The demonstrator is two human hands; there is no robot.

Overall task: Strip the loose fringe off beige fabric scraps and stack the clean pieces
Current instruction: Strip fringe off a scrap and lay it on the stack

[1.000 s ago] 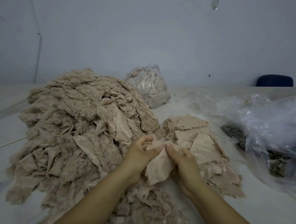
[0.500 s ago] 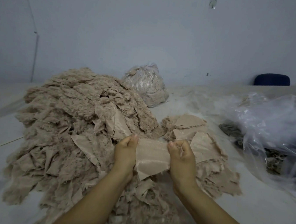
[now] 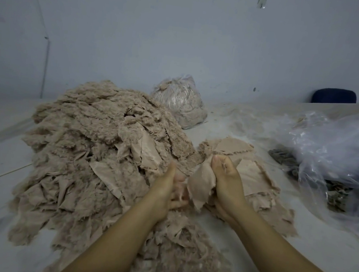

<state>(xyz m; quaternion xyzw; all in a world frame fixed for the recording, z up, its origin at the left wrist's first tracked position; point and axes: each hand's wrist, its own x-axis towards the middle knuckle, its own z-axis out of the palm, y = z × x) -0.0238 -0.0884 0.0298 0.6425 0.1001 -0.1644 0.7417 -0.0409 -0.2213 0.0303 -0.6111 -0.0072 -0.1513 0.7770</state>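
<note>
Operator: Report hand state and workpiece location.

Inspector: The right hand (image 3: 224, 180) grips a beige scrap (image 3: 201, 185), fingers curled into the cloth at its upper edge; the scrap hangs crumpled between the two hands, above the near end of the tabletop (image 3: 297, 232). The left hand (image 3: 168, 189) sits just beside the scrap's left edge, thumb up and fingers partly curled. Whether it pinches fringe or cloth cannot be told; motion blur hides the fingertips.

Operator: Where do the materials lie?

Inspector: The unprocessed heap (image 3: 97, 149) lies to the left. The clean stack (image 3: 256, 179) lies to the right, directly behind the right hand. Loose fringe waste (image 3: 183, 256) lies on the tabletop between the forearms.

Operator: Failure modes from here?

Inspector: Three, as a judgement.
1. Incomplete stripping: the scrap is bunched, so fringe inside the folds may escape removal. Cause: cloth not spread flat.
2. Contamination: pulled fibres may drift onto the clean stack. Cause: waste pile and stack lie close together.
3. Stack disturbance: the right hand may drag the top pieces when setting the scrap down. Cause: stack edges are ragged and loosely laid.
</note>
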